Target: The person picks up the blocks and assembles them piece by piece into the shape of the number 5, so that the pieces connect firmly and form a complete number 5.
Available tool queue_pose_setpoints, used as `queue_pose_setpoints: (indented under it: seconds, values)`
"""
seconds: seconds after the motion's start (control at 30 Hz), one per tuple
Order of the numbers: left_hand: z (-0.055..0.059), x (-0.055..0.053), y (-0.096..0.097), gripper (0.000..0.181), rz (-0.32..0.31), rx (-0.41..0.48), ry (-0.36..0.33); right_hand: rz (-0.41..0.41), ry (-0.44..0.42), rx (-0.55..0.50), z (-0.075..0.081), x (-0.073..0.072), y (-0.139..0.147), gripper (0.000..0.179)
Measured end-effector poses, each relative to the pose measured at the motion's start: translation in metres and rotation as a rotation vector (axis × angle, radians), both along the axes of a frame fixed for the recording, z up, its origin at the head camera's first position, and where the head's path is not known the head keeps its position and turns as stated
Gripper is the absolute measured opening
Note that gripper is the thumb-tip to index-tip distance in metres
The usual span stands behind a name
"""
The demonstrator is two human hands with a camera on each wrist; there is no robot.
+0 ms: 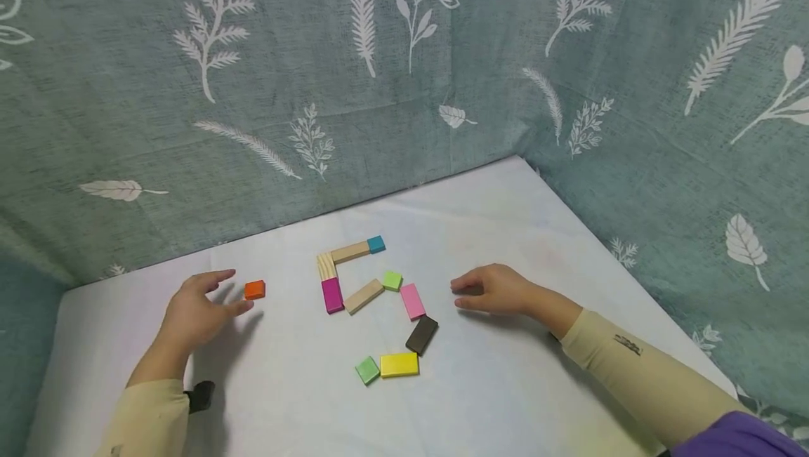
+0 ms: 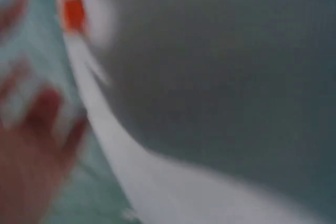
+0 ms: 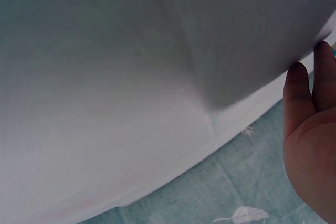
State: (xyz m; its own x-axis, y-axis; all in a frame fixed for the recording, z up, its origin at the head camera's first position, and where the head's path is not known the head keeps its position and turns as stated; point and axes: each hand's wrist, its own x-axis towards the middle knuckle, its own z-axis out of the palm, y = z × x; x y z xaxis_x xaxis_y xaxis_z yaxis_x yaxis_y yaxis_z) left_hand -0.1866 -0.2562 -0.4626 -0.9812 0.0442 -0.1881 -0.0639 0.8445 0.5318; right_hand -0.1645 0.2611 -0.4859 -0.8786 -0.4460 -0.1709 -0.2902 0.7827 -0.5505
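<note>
My left hand (image 1: 197, 311) is spread beside a small orange block (image 1: 255, 290) at the table's left, with thumb and forefinger on either side of it and a gap between. The left wrist view blurs this hand and the orange block (image 2: 74, 12). My right hand (image 1: 496, 290) holds nothing; its fingers are loosely bent over the table, right of a pink block (image 1: 413, 301). Blocks curve like a figure 5: blue (image 1: 376, 244), plain wood (image 1: 350, 252), striped wood (image 1: 326, 266), magenta (image 1: 332, 295), another plain wood (image 1: 364, 296), lime (image 1: 392, 281), pink, dark brown (image 1: 421, 334), yellow (image 1: 399, 365), green (image 1: 367, 371).
A white table (image 1: 493, 401) carries the blocks. Behind it and along its right side hangs a grey-green curtain (image 1: 379, 127) with white leaf prints. A small black object (image 1: 201, 396) sits at the left wrist.
</note>
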Motion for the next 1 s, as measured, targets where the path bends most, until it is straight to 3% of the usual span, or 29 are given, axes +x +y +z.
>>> queue_pose_setpoints:
  seconds: [0.1,0.2,0.37,0.5,0.73,1.0]
  values:
    - [-0.011,-0.021,-0.019,0.095,-0.114,0.040,-0.095,-0.025,-0.033,-0.012,-0.004,0.001,0.000,0.039]
    - [-0.020,-0.033,-0.028,0.095,-0.170,0.053,-0.108,-0.032,-0.054,-0.030,-0.008,0.003,-0.001,0.039]
    - [-0.032,-0.041,-0.031,0.083,-0.164,0.035,-0.057,-0.021,-0.042,-0.044,-0.006,0.002,-0.001,0.038]
    - [-0.034,-0.042,-0.027,0.065,-0.140,0.016,-0.010,-0.010,-0.012,-0.031,-0.001,0.000,-0.001,0.037]
    - [-0.030,-0.030,-0.007,0.054,-0.138,0.043,-0.025,0.000,-0.022,-0.048,-0.004,0.002,0.000,0.039]
    - [-0.018,0.010,0.056,0.045,-0.155,0.168,-0.031,-0.013,-0.026,-0.030,-0.003,0.001,0.001,0.039]
